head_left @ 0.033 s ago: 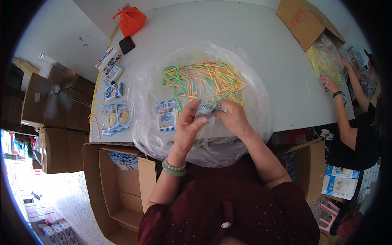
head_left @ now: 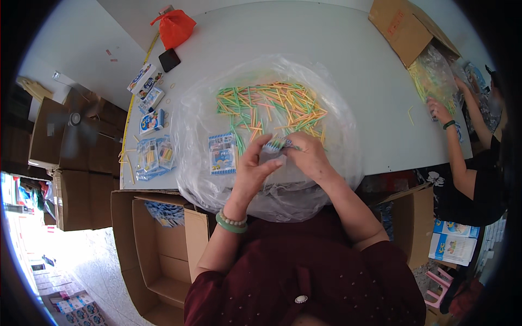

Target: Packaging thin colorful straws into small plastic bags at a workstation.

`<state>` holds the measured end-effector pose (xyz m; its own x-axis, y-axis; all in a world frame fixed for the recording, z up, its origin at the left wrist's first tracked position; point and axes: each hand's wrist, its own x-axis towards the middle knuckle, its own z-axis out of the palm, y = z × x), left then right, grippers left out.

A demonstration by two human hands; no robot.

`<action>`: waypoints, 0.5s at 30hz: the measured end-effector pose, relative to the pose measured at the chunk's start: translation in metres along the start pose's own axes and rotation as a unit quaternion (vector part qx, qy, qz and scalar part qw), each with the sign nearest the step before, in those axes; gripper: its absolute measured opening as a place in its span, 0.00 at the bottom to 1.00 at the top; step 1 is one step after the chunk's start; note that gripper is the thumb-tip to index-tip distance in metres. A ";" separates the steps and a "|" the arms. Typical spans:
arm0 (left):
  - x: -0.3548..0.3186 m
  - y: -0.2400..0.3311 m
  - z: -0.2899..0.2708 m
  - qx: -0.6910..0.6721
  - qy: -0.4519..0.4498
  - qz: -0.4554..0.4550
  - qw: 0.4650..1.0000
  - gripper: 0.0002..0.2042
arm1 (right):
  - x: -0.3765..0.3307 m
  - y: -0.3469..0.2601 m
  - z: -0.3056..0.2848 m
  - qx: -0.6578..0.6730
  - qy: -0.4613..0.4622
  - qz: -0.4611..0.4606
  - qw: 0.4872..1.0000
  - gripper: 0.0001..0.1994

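In front of my chest, both hands are at a small plastic packet (head_left: 275, 144) with a blue-and-white striped edge and pale sticks showing inside. My right hand (head_left: 311, 158) pinches it from the right, fingers curled. From the left, my left hand (head_left: 253, 168) curves around its side, thumb below and forefinger above; the exact contact is partly hidden. Just beyond lie many loose green, yellow and pink sticks (head_left: 296, 108) on a clear plastic sheet (head_left: 196, 146). A flat blue-and-white packet (head_left: 222, 155) lies left of my left hand.
At the table's left are filled packets (head_left: 152, 156), small boxes (head_left: 151, 121), a black box (head_left: 169, 60) and a red bag (head_left: 175, 28). Open cartons (head_left: 163, 250) stand below the front edge. At right, a co-worker's hand (head_left: 439, 112) reaches to a stick-filled bag (head_left: 429, 81) by a carton (head_left: 405, 32).
The packet has tilted, so the sticks in it show more clearly. My left thumb and forefinger have shifted slightly around it. My right hand has hardly moved.
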<state>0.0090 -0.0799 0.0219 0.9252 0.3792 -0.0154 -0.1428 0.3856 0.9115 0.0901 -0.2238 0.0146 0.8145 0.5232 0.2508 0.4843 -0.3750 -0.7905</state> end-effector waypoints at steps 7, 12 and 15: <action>0.002 -0.012 -0.022 0.075 -0.035 -0.011 0.996 0.11 | -0.004 -0.020 -0.002 0.183 -0.054 0.074 0.979 0.05; 0.006 -0.006 -0.013 0.109 -0.046 0.099 0.988 0.07 | -0.002 -0.013 0.005 0.222 -0.118 0.125 0.960 0.10; 0.007 0.003 -0.014 0.157 -0.097 0.102 0.978 0.05 | -0.004 -0.013 0.003 0.220 -0.163 0.148 0.950 0.13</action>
<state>0.0103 -0.0646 0.0189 0.9423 0.2433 0.2299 -0.2443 0.0305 0.9692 0.0797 -0.2190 0.0226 0.7172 0.6808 -0.1487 0.0112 -0.2245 -0.9744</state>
